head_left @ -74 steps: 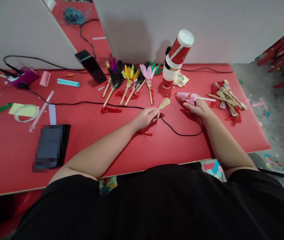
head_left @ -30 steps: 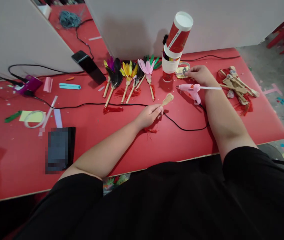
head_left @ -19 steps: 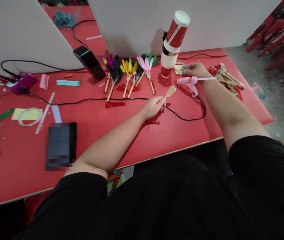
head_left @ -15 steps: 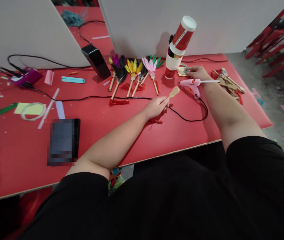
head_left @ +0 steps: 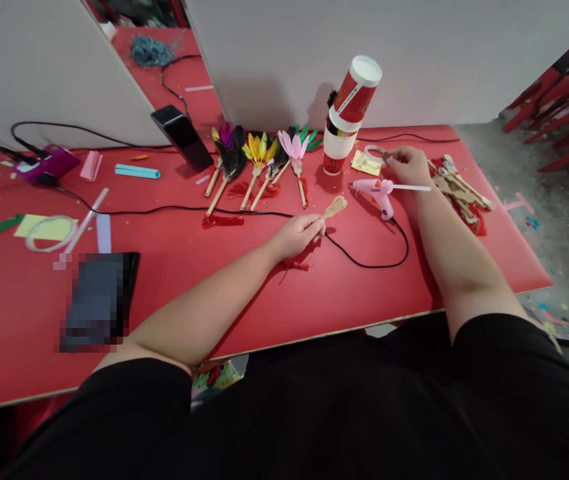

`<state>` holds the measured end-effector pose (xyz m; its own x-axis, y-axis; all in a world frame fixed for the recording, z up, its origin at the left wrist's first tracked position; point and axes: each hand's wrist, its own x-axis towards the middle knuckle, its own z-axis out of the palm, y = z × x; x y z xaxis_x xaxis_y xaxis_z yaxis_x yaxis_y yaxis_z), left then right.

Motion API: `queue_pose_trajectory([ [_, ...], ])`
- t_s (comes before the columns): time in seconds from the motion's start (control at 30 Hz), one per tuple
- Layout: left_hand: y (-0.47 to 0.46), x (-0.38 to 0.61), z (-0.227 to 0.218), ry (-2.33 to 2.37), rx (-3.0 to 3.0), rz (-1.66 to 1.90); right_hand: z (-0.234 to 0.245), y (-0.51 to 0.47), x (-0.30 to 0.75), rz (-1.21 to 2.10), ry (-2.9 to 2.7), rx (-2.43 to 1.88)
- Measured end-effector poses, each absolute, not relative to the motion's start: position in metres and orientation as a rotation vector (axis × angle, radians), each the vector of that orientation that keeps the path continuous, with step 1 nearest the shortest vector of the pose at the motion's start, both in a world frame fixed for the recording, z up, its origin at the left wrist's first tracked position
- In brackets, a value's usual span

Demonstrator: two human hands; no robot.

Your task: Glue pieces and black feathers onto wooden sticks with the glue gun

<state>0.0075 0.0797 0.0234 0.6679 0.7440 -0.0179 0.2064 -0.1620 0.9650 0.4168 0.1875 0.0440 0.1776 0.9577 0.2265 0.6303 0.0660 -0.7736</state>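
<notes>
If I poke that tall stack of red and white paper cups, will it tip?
Probably: the red and white paper cup stack is tall and narrow, its top cup leaning. Being paper, it likely feels light and slides easily.

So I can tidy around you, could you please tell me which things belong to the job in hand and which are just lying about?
In use: left hand holding stick; right hand pinching tape ring; glue gun.
Lying about: phone, cups, blue bar, purple charger.

Red table (head_left: 374, 293) bears glue gun (head_left: 377, 190), feathered sticks (head_left: 259, 160), phone (head_left: 183, 137).
</notes>
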Motion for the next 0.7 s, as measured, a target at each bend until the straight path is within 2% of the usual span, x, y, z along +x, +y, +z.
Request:
queue_pose_trajectory([
  [0.13, 0.079, 0.008, 0.021, 0.826, 1.719, 0.563, 0.042, 0.187, 0.428, 0.146, -1.628, -1.746],
  [0.37, 0.076, 0.002, 0.025, 0.803, 1.704, 0.517, 0.021, 0.198, 0.434, -0.071, -1.849, -1.657],
  [0.7, 0.073, -0.003, 0.026, 0.805, 1.657, 0.542, 0.006, 0.190, 0.430, -0.026, -1.844, -1.615],
])
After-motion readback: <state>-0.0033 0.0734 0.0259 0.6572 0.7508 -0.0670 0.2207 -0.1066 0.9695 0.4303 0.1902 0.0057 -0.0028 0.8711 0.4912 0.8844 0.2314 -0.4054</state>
